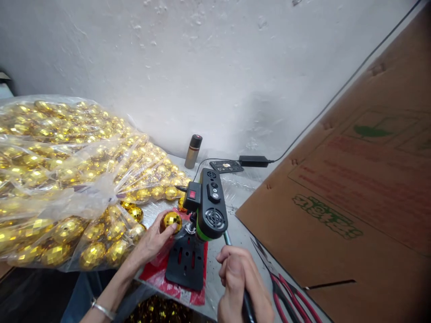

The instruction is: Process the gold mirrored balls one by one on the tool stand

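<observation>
Centrally, the left hand [153, 242] pinches a gold ball [172, 220] beside the drill [213, 202]; the right hand [240, 278] is wrapped around the lever [228, 238]. One ball is in work; many fill the bag [97, 193], whether worked or unworked cannot be told.

Soft, cool, fairly even light whitens the wall [188, 76] around 11 and 12 o'clock, fading to grey toward 10, with a diffuse shadow on it near 2 and deep gloom at 8. Sharp highlights sparkle on the gold balls [67, 229] at 9 o'clock, where the clear plastic bag [96, 197] adds milky glare and streaky reflections. The view is moderately sharp near the middle, but the print on the cardboard box [377, 264] at 3 o'clock looks smeared, and the far edge darkens heavily toward 4
</observation>
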Tool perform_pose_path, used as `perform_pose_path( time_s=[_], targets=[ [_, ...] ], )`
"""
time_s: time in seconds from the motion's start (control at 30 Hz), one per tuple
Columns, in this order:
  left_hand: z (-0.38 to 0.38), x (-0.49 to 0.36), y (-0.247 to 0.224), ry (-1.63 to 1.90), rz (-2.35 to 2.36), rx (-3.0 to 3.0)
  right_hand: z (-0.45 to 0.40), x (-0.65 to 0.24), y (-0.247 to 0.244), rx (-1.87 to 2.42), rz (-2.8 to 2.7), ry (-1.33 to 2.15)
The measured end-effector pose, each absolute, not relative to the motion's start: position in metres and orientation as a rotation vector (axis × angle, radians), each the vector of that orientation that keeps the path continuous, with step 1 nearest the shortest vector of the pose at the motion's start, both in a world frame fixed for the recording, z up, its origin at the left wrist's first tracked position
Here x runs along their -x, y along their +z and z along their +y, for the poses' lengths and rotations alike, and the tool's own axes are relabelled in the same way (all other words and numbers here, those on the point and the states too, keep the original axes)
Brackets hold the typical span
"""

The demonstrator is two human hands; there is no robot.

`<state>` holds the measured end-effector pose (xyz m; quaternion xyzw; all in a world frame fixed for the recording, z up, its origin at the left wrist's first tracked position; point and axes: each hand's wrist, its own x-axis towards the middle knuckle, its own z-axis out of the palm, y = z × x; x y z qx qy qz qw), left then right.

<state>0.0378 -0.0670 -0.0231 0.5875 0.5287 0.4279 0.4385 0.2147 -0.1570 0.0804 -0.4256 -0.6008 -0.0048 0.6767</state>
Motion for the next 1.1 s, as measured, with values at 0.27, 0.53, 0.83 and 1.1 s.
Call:
perform_pose_path(
  time_s=[0.27,0.53,0.83,1.1],
  targets=[
    [-0.107,-0.069,-0.067,1.171,1.264,-1.233,-0.156,-0.218,0.086,0.949,-1.385,-0.008],
    [-0.106,-0.072,-0.078,1.237,1.314,-1.391,-0.164,-0.199,0.09,1.049,-1.179,0.123],
    [-0.11,-0.069,-0.098,1.193,1.219,-1.689,-0.155,-0.22,0.101,0.963,-1.395,0.075],
    [-0.108,-0.074,-0.09,1.069,1.175,-1.803,-0.157,-0.218,0.099,0.966,-1.409,0.048]
  ],
)
